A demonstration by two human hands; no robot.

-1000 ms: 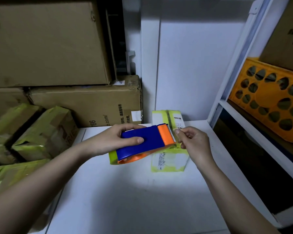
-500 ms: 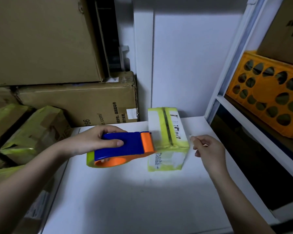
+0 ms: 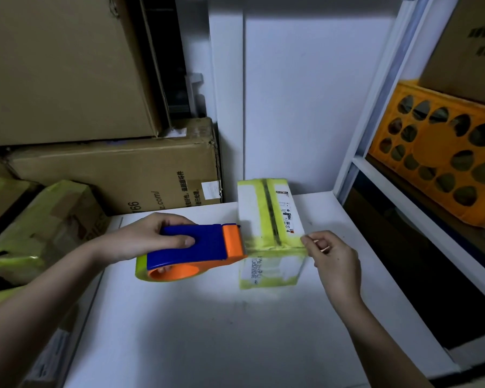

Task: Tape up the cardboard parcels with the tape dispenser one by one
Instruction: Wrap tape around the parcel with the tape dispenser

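left hand (image 3: 149, 239) grips dispenser (image 3: 196, 249) from above, thumb on blue side, fingers curled over top. dispenser's orange nose touches parcel (image 3: 269, 219) at its near top edge, just beyond left fingertips. tape strip (image 3: 275, 243) runs across that edge from nose to right hand (image 3: 333, 257). right fingers (image 3: 310, 243) curled, pinching strip's end at parcel's right corner. parcel sits on white table (image 3: 221, 331), between both hands. brown boxes (image 3: 118, 177) stacked behind left hand; orange crate (image 3: 443, 161) on shelf beyond right hand.
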